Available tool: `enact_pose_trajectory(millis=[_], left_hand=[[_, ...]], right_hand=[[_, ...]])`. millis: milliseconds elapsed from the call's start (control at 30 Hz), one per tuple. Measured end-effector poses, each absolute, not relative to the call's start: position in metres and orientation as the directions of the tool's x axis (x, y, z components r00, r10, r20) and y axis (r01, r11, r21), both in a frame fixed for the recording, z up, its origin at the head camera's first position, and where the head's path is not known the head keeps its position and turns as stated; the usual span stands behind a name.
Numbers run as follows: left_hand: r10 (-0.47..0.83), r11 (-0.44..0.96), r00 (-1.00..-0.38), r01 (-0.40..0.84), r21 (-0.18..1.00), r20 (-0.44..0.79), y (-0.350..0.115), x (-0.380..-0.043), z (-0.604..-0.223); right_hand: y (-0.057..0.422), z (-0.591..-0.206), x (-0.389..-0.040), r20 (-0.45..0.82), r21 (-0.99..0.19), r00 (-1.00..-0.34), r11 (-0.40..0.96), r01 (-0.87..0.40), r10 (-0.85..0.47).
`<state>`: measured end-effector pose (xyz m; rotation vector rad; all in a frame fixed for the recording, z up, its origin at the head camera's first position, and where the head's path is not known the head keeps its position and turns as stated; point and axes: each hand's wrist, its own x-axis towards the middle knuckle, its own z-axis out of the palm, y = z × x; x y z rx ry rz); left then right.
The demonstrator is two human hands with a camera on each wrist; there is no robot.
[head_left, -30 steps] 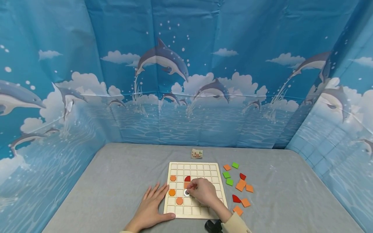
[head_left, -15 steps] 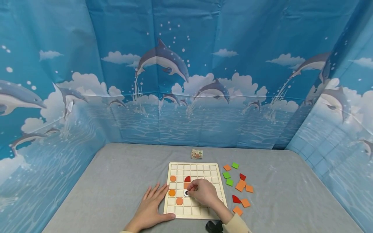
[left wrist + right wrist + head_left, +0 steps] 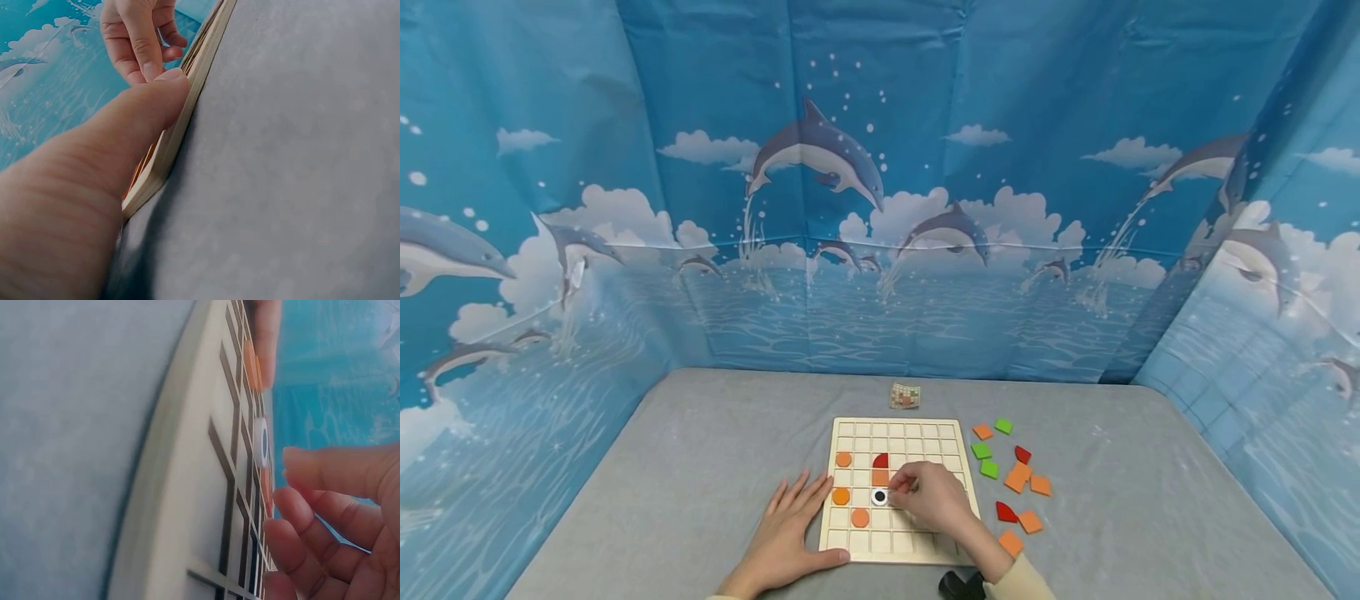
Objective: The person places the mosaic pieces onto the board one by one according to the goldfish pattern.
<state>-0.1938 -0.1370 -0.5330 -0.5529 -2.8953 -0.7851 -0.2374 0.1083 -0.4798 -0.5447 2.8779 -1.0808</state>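
A pale wooden grid board (image 3: 891,546) lies on the table. A white disc with a black centre (image 3: 879,497) sits in one of its squares, below an orange square tile (image 3: 880,477) and a red quarter-circle tile (image 3: 881,460). Just right of the disc is my right hand (image 3: 931,498), its fingers loosely bent and holding nothing; the right wrist view shows a gap between its thumb (image 3: 331,469) and the white disc (image 3: 260,442). My left hand (image 3: 786,532) rests spread at the board's left side, thumb (image 3: 150,103) on the front edge.
Orange round pieces (image 3: 841,496) occupy squares on the board's left. Loose orange, green and red tiles (image 3: 1018,477) are scattered to its right. A small patterned card (image 3: 905,396) lies behind it. A black object (image 3: 961,585) is near my right sleeve. A dolphin-print curtain (image 3: 880,317) hangs behind the table.
My right hand has let go of the white disc and moved slightly right, uncovering the disc's black centre. The left hand has stayed at the board's edge.
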Motion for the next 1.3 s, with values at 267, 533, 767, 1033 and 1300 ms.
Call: enact_pose_trajectory(millis=[267,533,767,1033,1300], left_hand=[[0.328,0.800,-0.934,0.356,0.483,0.144,-0.138,-0.194,-0.532],[0.333,0.790,-0.925,0.379,0.481,0.181,-0.137,-0.193,-0.531],[0.327,0.794,-0.929,0.371,0.481,0.176,-0.138,-0.193,-0.531],[0.331,0.798,-0.929,0.370,0.476,0.166,-0.138,-0.193,-0.532],[0.322,0.805,-0.934,0.357,0.475,0.156,-0.138,-0.195,-0.534]], right_hand=[[0.100,-0.483,-0.238,0.122,-0.641,-0.926,0.684,-0.348,-0.357],[0.092,-0.482,-0.240,0.126,-0.613,-0.925,0.705,-0.356,-0.358],[0.092,-0.483,-0.241,0.116,-0.618,-0.926,0.703,-0.351,-0.360],[0.099,-0.482,-0.239,0.111,-0.635,-0.926,0.691,-0.345,-0.360],[0.114,-0.477,-0.236,0.135,-0.635,-0.928,0.689,-0.349,-0.346]])
